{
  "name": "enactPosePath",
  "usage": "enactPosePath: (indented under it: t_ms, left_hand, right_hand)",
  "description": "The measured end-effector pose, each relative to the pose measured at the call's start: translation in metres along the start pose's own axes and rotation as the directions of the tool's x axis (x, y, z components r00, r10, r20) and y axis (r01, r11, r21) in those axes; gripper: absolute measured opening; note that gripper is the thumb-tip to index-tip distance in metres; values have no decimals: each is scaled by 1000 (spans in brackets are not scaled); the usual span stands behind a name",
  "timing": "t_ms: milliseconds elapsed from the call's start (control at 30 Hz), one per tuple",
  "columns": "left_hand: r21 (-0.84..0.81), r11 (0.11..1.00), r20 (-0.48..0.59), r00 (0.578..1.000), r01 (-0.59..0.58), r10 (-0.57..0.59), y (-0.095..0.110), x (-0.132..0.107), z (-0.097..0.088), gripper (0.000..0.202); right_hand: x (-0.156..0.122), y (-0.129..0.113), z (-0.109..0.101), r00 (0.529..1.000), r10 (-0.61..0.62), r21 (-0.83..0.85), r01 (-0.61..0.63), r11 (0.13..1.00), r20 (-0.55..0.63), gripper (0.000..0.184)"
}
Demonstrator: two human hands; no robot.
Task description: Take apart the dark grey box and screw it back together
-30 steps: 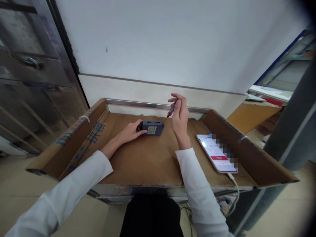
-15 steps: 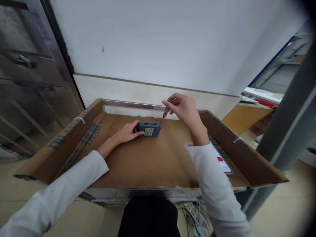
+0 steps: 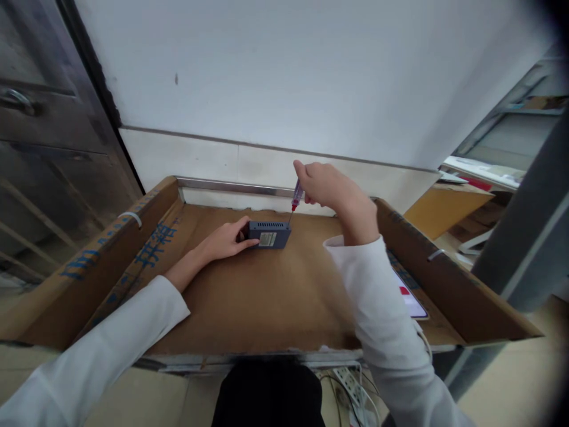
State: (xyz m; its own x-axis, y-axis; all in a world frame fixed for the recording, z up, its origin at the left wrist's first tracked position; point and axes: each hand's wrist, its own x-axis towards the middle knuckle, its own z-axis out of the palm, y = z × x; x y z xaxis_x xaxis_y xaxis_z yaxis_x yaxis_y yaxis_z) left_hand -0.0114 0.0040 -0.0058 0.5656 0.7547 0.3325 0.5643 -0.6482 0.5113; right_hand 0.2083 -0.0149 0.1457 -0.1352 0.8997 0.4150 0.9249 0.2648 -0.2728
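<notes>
The two hands are apart from each other, and each one has hold of something. The left hand [image 3: 229, 240] is clamped on the left end of a dark blue box [image 3: 281, 239]. Its thumb is on the front, near a pale label [image 3: 267, 239], and the other fingers go behind. The box is about halfway between the left and right edges of the tabletop [image 3: 267, 302], closer to the back edge than the front. It has a row of little slots along its top. I cannot tell if its bottom touches the tabletop.

The right hand [image 3: 326, 185] is curled around the handle of a screwdriver [image 3: 297, 193]. The screwdriver has a red ring, and its thin metal part points down to the box's top right corner. The very tip is too small to see well.

Brown cardboard covers the tabletop and stands up along the left and right edges. Near the front right corner lies a phone [image 3: 415, 305], partly hidden by the right sleeve [image 3: 377, 290]. A white cord [image 3: 425, 343] is by its near end.
</notes>
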Motion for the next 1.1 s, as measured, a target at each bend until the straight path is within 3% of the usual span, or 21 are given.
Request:
enactPosePath:
  t_ms: [100,267,367,500,567,633,700,733,800,900,1100]
  left_hand:
    - [2,1000,7,1000,12,-12,0,0,0,39]
    - [-23,999,4,1000,27,-27,0,0,1,39]
    - [-36,999,8,1000,29,-29,0,0,2,39]
    - [-31,999,2,1000,26,-26,0,1,2,38]
    - [-27,999,-3,1000,23,-23,-1,1,2,38]
    - [-23,999,-3,1000,23,-23,-1,2,3,38]
    - [-17,1000,-5,1000,23,-23,-2,2,3,38]
    - [-14,1000,-8,1000,23,-23,-2,2,3,38]
    - [-10,1000,-12,1000,22,-22,-2,1,3,38]
    - [-9,1000,-12,1000,21,-21,-2,1,3,37]
    - [-8,1000,9,1000,30,-30,0,2,1,37]
  right_hand:
    - [-2,-2,-16,967,-27,90,4,996,251,48]
    - [-8,-15,-28,956,58,-18,-55,998,287,39]
    - [-4,-14,-19,969,107,-57,-97,994,221,36]
    - [6,1,0,998,-15,24,17,1000,-66,31]
    - [8,7,2,996,1,43,3,999,-88,34]
    - [7,7,-3,994,106,23,-107,994,32,41]
    - [3,4,-14,945,210,-6,-215,977,253,38]
    - [1,2,-20,912,195,1,-210,978,362,31]
    - [-1,0,-30,892,66,46,-96,994,448,19]
    - [-2,0,-35,884,-45,33,33,999,465,12]
    - [-7,-20,-28,930,72,-143,-22,990,359,26]
